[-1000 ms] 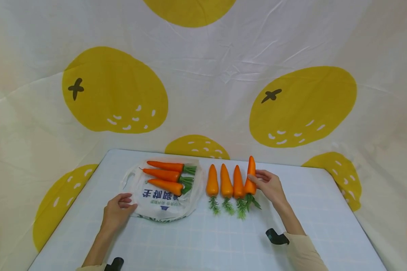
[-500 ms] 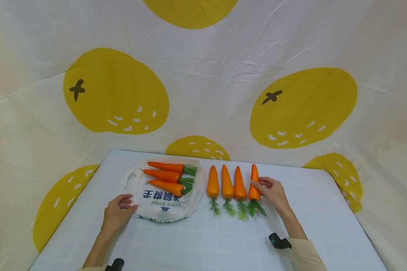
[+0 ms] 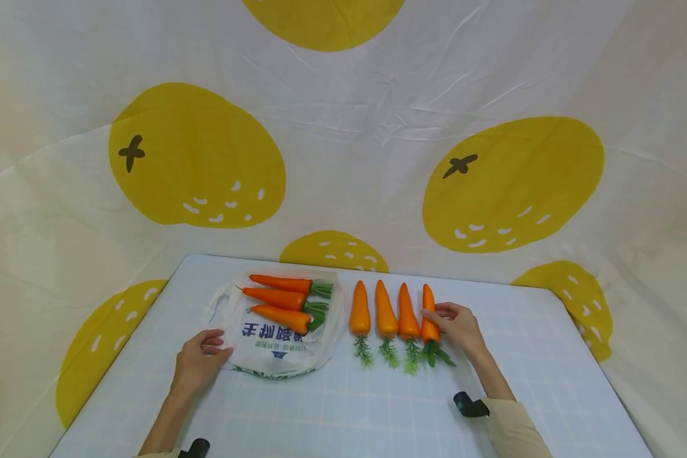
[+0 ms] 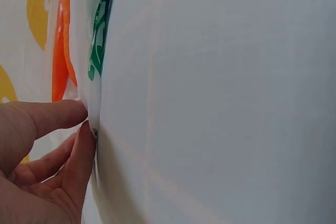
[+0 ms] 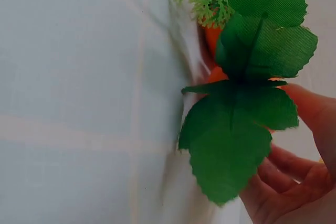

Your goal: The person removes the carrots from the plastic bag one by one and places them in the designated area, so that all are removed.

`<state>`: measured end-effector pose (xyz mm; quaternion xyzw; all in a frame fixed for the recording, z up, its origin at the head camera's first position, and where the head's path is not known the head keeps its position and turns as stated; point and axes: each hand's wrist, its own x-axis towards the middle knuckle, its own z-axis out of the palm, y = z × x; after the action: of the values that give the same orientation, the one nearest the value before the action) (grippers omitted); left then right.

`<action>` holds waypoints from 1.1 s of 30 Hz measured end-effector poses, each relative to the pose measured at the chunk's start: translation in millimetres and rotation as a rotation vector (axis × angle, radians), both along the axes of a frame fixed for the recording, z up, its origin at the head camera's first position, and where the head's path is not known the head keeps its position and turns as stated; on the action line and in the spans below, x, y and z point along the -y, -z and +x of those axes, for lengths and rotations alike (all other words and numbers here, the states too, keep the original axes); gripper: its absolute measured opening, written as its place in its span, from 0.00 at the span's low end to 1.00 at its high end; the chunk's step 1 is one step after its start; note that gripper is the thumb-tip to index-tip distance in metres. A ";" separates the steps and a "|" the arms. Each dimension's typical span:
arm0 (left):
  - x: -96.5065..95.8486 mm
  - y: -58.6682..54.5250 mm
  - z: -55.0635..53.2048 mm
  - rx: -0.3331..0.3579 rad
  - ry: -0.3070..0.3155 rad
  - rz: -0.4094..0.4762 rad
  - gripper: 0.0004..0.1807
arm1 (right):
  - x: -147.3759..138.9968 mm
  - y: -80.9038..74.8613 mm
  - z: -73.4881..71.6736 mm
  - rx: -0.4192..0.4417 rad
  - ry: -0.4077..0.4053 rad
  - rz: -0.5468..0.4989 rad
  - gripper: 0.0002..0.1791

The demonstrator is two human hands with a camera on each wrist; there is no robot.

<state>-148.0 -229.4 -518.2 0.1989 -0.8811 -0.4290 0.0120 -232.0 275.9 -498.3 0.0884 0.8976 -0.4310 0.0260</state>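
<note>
My right hand (image 3: 460, 327) holds an orange carrot (image 3: 431, 332) by its sides, tip away from me, at the right end of a row. Its broad green leaves (image 5: 231, 140) fill the middle of the right wrist view and hide part of the grip. Left of it lie three more carrots (image 3: 386, 315) with feathery green tops. At the near left edge of a white printed plastic bag (image 3: 275, 351), my left hand (image 3: 197, 362) pinches the bag's edge (image 4: 93, 87) between thumb and finger. Three carrots (image 3: 273, 296) lie crosswise on the bag, tops to the right.
A pale checked tabletop (image 3: 320, 420) lies under everything. Behind it hangs a white cloth (image 3: 349, 140) printed with large yellow fruit shapes. Black wrist devices (image 3: 469, 405) sit near both sleeves.
My right hand has brought its carrot down and slightly right, to the end of the row. The neighbouring carrot has shifted a little right. My left hand stays at the bag's edge.
</note>
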 end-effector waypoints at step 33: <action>-1.0 -0.9 0.8 -0.003 0.001 -0.003 0.25 | 4.5 -6.2 -7.4 -0.034 -0.040 0.121 0.25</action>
<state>-147.2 -228.4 -517.3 0.1978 -0.8818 -0.4279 0.0132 -239.4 271.4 -492.1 0.0643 0.9240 -0.3766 0.0141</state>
